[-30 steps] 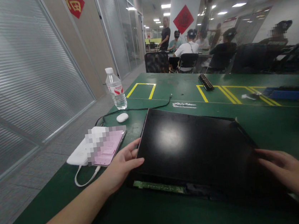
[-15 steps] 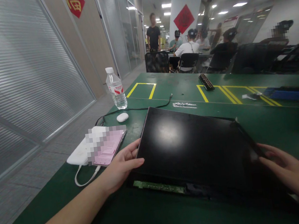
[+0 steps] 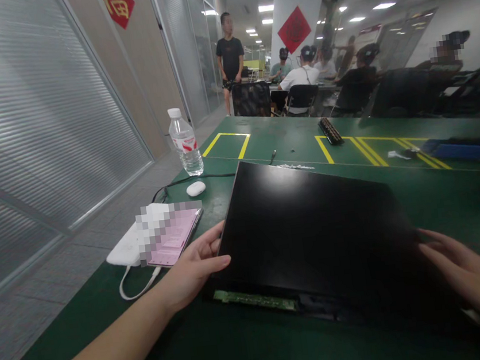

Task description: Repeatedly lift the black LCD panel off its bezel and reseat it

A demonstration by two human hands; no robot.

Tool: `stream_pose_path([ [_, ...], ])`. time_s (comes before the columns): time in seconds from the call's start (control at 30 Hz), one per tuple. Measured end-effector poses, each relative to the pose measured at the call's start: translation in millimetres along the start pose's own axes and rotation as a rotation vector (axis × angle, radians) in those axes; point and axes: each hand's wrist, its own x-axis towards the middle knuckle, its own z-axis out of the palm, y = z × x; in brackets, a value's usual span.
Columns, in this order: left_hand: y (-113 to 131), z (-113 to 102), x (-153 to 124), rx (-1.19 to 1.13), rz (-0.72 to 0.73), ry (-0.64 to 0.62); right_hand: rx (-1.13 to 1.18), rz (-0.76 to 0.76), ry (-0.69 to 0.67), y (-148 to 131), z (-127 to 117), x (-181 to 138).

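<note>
Clock read fr. the ctr. of a flat black panel (image 3: 314,223), 12 = far side: at 7, a green strip (image 3: 254,301) shows along the near edge; at approx. 8–9, the left hand (image 3: 196,271) grasps the panel's left edge, thumb on top. At approx. 4, the right hand (image 3: 470,266) meets the right edge; too dark to tell if it grips. Panel is in front of the wearer, above the green table (image 3: 177,354); contact w/ the tabletop can't be told. At 9, a phone (image 3: 178,242) lies beside a white pwr. bank (image 3: 122,248); nr. 10, a small white case (image 3: 196,189) and, beyond, a water btl. (image 3: 186,145), upright. Betw. 12 and 1, a dark ridged strip (image 3: 330,131) lies on the table; in the bkgd. at 11, a person in black (image 3: 230,57) stands.
</note>
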Motion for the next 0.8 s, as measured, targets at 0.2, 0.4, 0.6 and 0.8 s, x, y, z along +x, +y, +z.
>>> stream_pose_path([
  [0.2, 0, 0, 1, -0.006, 0.013, -0.015, 0.122, 0.050, 0.021, -2, -1, 2],
  [0.4, 2, 1, 0, 0.016, -0.001, -0.015, 0.309, 0.130, -0.005, 20, 4, 14],
  [0.6, 1, 0, 0, 0.011, 0.038, 0.004, 0.476, 0.092, -0.030, 29, -4, 22],
  [0.8, -1, -6, 0, 0.004, 0.040, 0.014, 0.472, 0.009, 0.072, 39, -14, 27],
])
